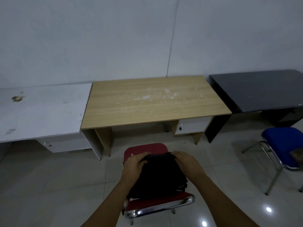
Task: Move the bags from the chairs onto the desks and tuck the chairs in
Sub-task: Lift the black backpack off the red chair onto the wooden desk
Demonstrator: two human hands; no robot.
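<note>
A black bag [157,176] sits on the seat of a red chair [146,149] with a chrome frame, just in front of me. My left hand [133,164] grips the bag's top left edge and my right hand [186,163] grips its top right edge. The chair stands on the floor a short way back from a wooden desk [155,102]. At the right, a blue chair [285,145] stands pulled out in front of a dark grey desk [259,90]. Something brownish shows at the blue chair's right edge, cut off by the frame.
A white desk [42,110] with stains stands left of the wooden desk. All three desks line a white wall. The wooden desk has a white drawer unit [191,126] under its right side. The floor is glossy pale tile [49,185].
</note>
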